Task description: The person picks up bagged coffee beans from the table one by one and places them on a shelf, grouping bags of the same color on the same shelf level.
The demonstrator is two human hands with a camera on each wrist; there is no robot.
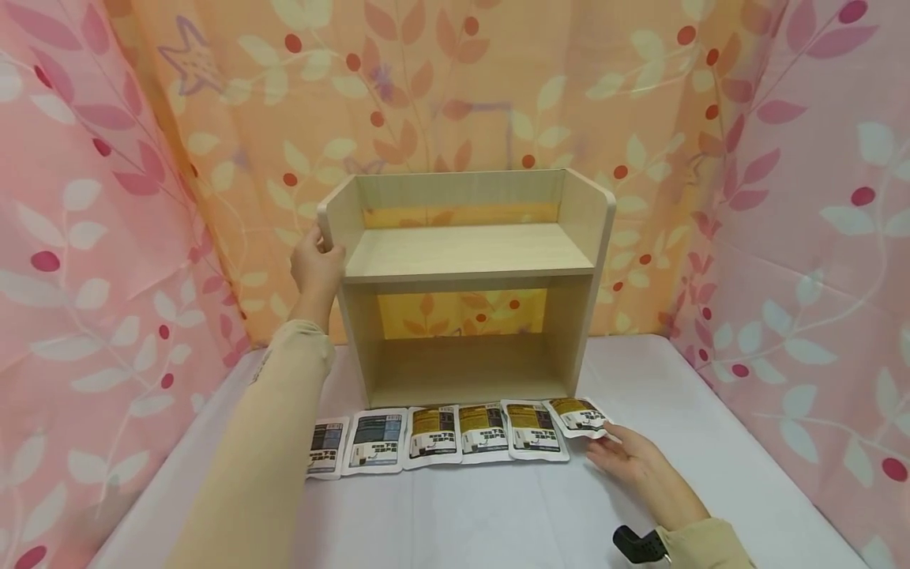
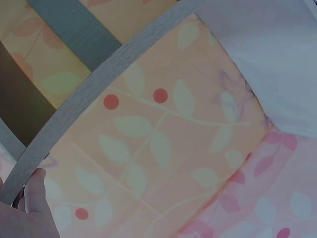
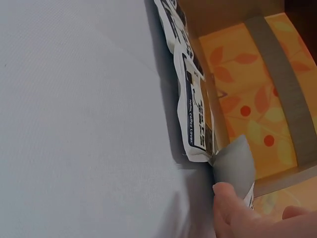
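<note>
Outstretched, the left hand (image 1: 317, 267) grips the shelf (image 1: 469, 251) by its side; the right hand (image 1: 637, 465) pinches a tilted pouch (image 1: 577, 416), five more pouches (image 1: 485, 431) lying left of that grip.

The shelf unit (image 1: 469, 254) stands on the table (image 1: 455, 514), between the left curtain (image 1: 92, 237) and the right curtain (image 1: 817, 237), with the rear curtain (image 1: 441, 71) behind it. Its upper board lies above its lower board (image 1: 465, 363), between two side panels. Six coffee pouches (image 1: 485, 432) form a left-to-right row on the table, just before the unit's front edge. The left sleeve (image 1: 256, 450) partly covers the leftmost pouch (image 1: 325, 449). The rightmost pouch (image 1: 577, 416) sits tilted near the unit's right front corner, held by the right hand (image 1: 633, 460) at the row's right end. The left hand (image 1: 317, 265) grips the left side panel (image 1: 344, 217) at its front edge.
</note>
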